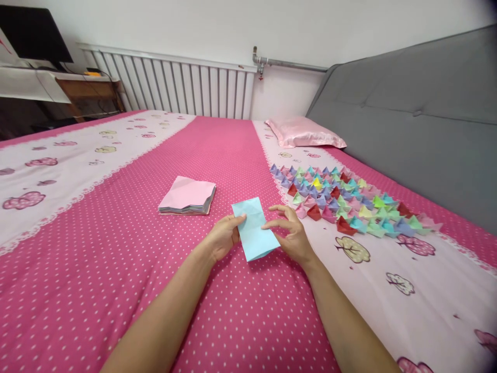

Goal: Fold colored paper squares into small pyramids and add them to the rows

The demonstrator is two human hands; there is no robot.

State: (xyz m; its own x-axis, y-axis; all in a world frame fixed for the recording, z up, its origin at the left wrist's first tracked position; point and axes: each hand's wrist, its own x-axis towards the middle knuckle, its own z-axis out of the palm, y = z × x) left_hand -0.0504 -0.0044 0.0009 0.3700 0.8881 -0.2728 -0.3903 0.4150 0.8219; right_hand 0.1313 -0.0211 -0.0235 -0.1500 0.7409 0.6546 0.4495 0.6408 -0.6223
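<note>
A light blue sheet of paper (253, 229), folded into a long rectangle, lies on the pink dotted bedsheet (155, 269). My left hand (224, 237) pinches its left edge between thumb and fingers. Pressing on the sheet's right edge are the fingertips of my right hand (292, 235), its other fingers spread. Both forearms reach in from the bottom of the view.
A stack of square papers (187, 196), pink on top, lies to the left of the hands. Several folded paper boats (341, 199) in many colours lie in rows at the right. A pink pillow (303, 133), a grey headboard (419, 114) and a white radiator (174, 83) lie beyond.
</note>
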